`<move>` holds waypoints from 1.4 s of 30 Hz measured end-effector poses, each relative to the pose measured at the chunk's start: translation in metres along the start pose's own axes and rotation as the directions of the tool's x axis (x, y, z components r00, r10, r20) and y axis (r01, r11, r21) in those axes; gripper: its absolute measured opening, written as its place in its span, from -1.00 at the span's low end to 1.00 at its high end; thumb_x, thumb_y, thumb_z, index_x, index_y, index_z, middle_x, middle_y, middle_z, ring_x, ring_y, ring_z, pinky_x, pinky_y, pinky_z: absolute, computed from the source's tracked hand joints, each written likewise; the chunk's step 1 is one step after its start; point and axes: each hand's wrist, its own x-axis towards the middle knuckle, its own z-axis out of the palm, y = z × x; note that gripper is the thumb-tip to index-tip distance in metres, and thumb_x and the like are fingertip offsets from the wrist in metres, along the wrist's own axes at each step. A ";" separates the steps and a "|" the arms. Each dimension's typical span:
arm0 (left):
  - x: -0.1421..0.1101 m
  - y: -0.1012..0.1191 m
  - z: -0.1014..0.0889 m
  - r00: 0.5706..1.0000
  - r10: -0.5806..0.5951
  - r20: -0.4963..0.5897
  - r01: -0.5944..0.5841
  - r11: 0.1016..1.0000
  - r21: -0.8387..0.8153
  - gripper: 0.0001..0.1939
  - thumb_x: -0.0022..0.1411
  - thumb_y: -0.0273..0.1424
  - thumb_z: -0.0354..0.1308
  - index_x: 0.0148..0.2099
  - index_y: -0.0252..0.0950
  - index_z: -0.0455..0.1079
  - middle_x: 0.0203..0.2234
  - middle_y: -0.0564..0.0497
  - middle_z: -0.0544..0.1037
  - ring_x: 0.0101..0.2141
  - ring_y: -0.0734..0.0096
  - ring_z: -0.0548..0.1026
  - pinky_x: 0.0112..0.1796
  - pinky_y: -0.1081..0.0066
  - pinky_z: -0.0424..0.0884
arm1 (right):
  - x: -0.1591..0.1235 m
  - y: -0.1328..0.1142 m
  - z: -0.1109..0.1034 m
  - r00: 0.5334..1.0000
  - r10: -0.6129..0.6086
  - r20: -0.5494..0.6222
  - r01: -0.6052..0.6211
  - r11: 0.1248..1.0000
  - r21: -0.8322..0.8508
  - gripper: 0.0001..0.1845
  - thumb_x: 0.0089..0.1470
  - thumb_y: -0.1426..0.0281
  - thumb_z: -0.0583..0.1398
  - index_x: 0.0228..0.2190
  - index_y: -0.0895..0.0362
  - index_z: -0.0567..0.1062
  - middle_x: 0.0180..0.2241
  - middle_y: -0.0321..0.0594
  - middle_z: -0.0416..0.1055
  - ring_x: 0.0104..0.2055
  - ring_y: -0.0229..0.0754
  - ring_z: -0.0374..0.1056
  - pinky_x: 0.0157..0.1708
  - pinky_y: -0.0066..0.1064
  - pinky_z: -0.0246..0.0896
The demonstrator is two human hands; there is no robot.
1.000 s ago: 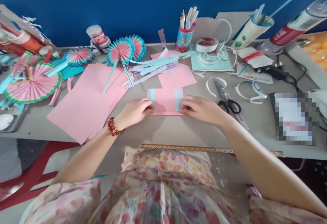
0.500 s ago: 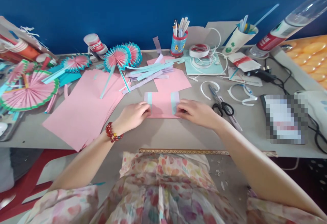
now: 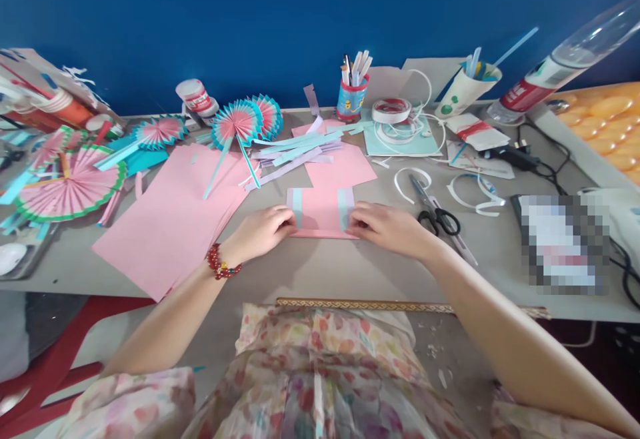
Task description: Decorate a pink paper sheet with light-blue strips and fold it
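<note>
A pink sheet of paper (image 3: 320, 209) lies on the table in front of me, with pale blue and lilac strips along its left and right sides. A narrow fold runs along its near edge. My left hand (image 3: 265, 229), with a red bead bracelet at the wrist, is closed at the near left corner, its fingertips curled on the fold. At the near right corner my right hand (image 3: 385, 225) grips the fold in the same way. The undersides of the fingers are hidden.
Pink sheets (image 3: 170, 219) lie to the left. Scissors (image 3: 435, 209) and a craft knife (image 3: 463, 249) are at right, near a phone (image 3: 560, 245). Behind are paper strips (image 3: 300, 149), folded paper fans (image 3: 237, 122), a pen cup (image 3: 353, 99) and a bottle (image 3: 535, 92).
The camera view has shifted a little, so the whole table appears displaced. Both hands stay at the near corners of the pink paper, with barely any visible movement on it.
</note>
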 end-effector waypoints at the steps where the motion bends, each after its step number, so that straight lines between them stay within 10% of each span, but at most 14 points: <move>1: 0.000 0.001 0.000 1.000 -0.002 -0.001 0.002 1.000 0.002 -0.83 0.43 -0.34 -0.01 -0.22 -0.23 0.35 -0.28 0.03 0.51 -0.26 0.31 0.48 -0.26 0.40 0.27 | 0.000 0.000 0.000 1.000 0.003 0.006 -0.003 1.000 -0.001 -0.78 0.28 0.27 0.09 -0.39 0.08 0.39 -0.28 -0.24 0.42 -0.28 -0.19 0.34 -0.30 -0.39 0.04; 42: -0.002 0.001 0.002 1.000 -0.002 -0.005 0.002 1.000 -0.021 -0.87 0.40 -0.38 0.00 -0.21 -0.23 0.34 -0.26 0.01 0.50 -0.30 0.34 0.48 -0.28 0.41 0.31 | 0.001 -0.001 -0.001 1.000 0.001 0.016 -0.001 1.000 0.000 -0.81 0.25 0.29 0.09 -0.38 0.06 0.41 -0.27 -0.24 0.42 -0.29 -0.19 0.35 -0.32 -0.40 0.07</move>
